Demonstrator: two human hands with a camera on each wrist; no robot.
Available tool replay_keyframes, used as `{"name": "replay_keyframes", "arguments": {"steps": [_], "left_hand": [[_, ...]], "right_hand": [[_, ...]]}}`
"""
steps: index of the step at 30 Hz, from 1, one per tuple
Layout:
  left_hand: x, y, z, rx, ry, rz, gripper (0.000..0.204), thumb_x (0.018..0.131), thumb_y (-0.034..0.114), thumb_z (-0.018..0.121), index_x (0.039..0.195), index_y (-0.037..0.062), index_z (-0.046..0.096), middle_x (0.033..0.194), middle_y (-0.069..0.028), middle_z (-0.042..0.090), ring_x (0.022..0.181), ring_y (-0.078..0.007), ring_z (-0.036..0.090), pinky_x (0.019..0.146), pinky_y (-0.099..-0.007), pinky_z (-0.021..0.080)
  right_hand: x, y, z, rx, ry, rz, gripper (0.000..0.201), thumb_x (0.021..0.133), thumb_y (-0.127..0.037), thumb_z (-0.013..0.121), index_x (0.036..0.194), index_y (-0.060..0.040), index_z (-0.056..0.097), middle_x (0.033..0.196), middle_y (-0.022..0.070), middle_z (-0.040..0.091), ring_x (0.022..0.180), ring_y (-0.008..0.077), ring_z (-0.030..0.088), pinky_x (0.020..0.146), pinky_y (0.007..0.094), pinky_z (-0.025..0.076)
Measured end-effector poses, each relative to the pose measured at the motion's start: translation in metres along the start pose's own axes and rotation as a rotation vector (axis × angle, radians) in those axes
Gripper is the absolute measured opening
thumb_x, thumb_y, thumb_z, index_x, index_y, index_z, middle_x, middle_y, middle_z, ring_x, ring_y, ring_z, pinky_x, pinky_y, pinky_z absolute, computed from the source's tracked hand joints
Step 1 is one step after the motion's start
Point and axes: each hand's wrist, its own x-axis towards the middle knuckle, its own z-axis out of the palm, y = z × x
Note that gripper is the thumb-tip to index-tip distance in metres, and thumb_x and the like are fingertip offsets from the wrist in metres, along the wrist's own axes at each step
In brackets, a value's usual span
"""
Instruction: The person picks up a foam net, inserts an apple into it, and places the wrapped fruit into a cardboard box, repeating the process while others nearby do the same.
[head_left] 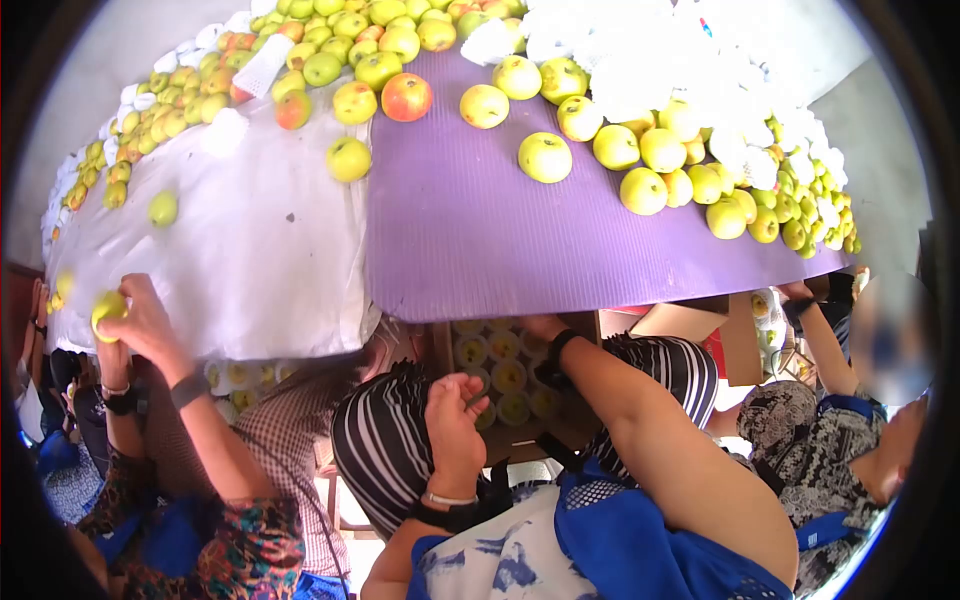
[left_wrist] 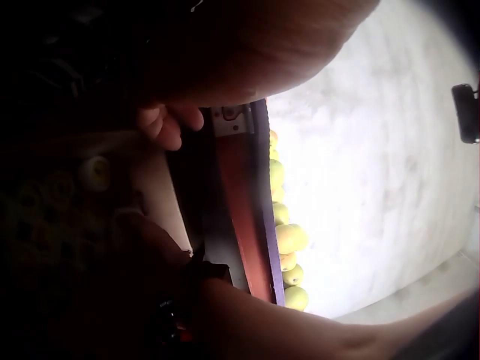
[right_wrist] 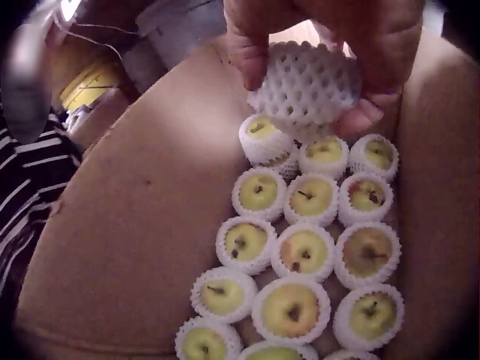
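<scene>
In the right wrist view my right hand [right_wrist: 330,37] grips a fruit in a white foam net [right_wrist: 304,86] above the far end of a cardboard box [right_wrist: 150,172]. Below it, rows of netted yellow-green apples [right_wrist: 291,309] fill the box. The head view shows my right hand [head_left: 543,328] reaching into the box under the table edge. My left hand [head_left: 455,415] is raised over the striped lap, fingers loosely bent, with nothing clearly visible in them. In the dark left wrist view, fingertips of the left hand [left_wrist: 171,126] show near the table's edge.
Loose apples [head_left: 545,157] lie on a purple mat [head_left: 480,220], with a larger pile [head_left: 350,40] at the back. White foam nets [head_left: 640,60] are heaped at the back right. On the left, another person's hands [head_left: 150,318] hold an apple; another person sits at the right.
</scene>
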Motion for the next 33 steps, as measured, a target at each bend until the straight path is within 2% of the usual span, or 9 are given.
{"name": "replay_keyframes", "arguments": {"steps": [7,11,12,14,17,19,21,23,33], "left_hand": [[0.010,-0.001,0.005,0.079,-0.002,-0.069,0.019,0.089,0.025,0.043,0.091,0.0076,0.050,0.089,-0.0060,0.055,0.087,-0.0165,0.053,0.076,-0.0316,0.043],[0.017,-0.005,0.003,0.191,-0.036,-0.129,0.013,0.088,0.017,0.046,0.096,0.0068,0.051,0.092,-0.0053,0.056,0.093,-0.0159,0.053,0.077,-0.0306,0.045],[0.019,-0.005,0.002,0.178,-0.049,-0.136,0.013,0.088,0.018,0.047,0.095,0.0077,0.051,0.091,-0.0035,0.055,0.092,-0.0129,0.052,0.076,-0.0277,0.043],[0.021,-0.004,0.005,0.142,-0.083,-0.150,0.012,0.088,0.018,0.048,0.095,0.0082,0.051,0.089,-0.0002,0.054,0.088,-0.0081,0.051,0.075,-0.0230,0.041],[0.023,-0.006,0.006,0.152,-0.086,-0.176,0.013,0.088,0.018,0.047,0.094,0.0074,0.051,0.087,0.0000,0.053,0.085,-0.0070,0.049,0.074,-0.0220,0.039],[0.023,-0.010,0.004,0.165,-0.089,-0.161,0.013,0.088,0.018,0.048,0.094,0.0068,0.051,0.086,0.0001,0.053,0.082,-0.0066,0.048,0.072,-0.0214,0.039],[0.023,-0.010,0.002,0.200,-0.158,-0.206,0.013,0.089,0.018,0.047,0.096,0.0069,0.050,0.094,-0.0010,0.053,0.094,-0.0109,0.051,0.079,-0.0258,0.040],[0.021,-0.012,0.002,0.193,-0.181,-0.192,0.014,0.089,0.019,0.047,0.096,0.0072,0.050,0.093,-0.0008,0.053,0.092,-0.0104,0.051,0.078,-0.0255,0.040],[0.008,-0.015,0.014,0.107,-0.196,-0.196,0.017,0.087,0.026,0.048,0.089,0.0097,0.051,0.084,-0.0013,0.055,0.082,-0.0099,0.053,0.071,-0.0251,0.042]], "right_hand": [[0.049,0.054,0.058,0.005,0.019,-0.005,0.060,0.069,-0.032,0.063,0.117,-0.0005,0.044,0.110,0.0193,0.052,0.105,0.0349,0.046,0.091,0.0409,0.036],[0.074,-0.019,0.151,0.085,-0.125,-0.248,0.059,0.069,-0.032,0.063,0.116,-0.0008,0.045,0.110,0.0192,0.052,0.105,0.0350,0.046,0.091,0.0412,0.036],[0.074,-0.036,0.170,0.102,-0.151,-0.303,0.059,0.070,-0.032,0.063,0.116,-0.0008,0.045,0.110,0.0192,0.052,0.105,0.0350,0.046,0.091,0.0413,0.036],[0.076,-0.048,0.199,0.124,-0.176,-0.372,0.058,0.070,-0.032,0.062,0.116,-0.0010,0.045,0.110,0.0191,0.052,0.105,0.0351,0.046,0.091,0.0415,0.036],[0.075,-0.033,0.222,0.130,-0.178,-0.417,0.058,0.070,-0.032,0.062,0.115,-0.0011,0.046,0.110,0.0191,0.052,0.105,0.0351,0.046,0.090,0.0417,0.036],[0.076,-0.017,0.225,0.124,-0.151,-0.433,0.057,0.070,-0.033,0.062,0.115,-0.0012,0.046,0.110,0.0191,0.052,0.105,0.0352,0.046,0.090,0.0419,0.036],[0.080,-0.002,0.221,0.112,-0.110,-0.443,0.057,0.070,-0.033,0.062,0.115,-0.0014,0.046,0.110,0.0190,0.052,0.104,0.0352,0.046,0.090,0.0420,0.036],[0.086,0.012,0.209,0.091,-0.057,-0.451,0.056,0.070,-0.033,0.062,0.114,-0.0015,0.047,0.110,0.0190,0.052,0.104,0.0353,0.046,0.090,0.0422,0.036],[0.084,0.086,0.098,-0.040,0.295,-0.431,0.054,0.070,-0.033,0.061,0.113,-0.0021,0.048,0.109,0.0188,0.052,0.104,0.0355,0.046,0.090,0.0430,0.036]]}}
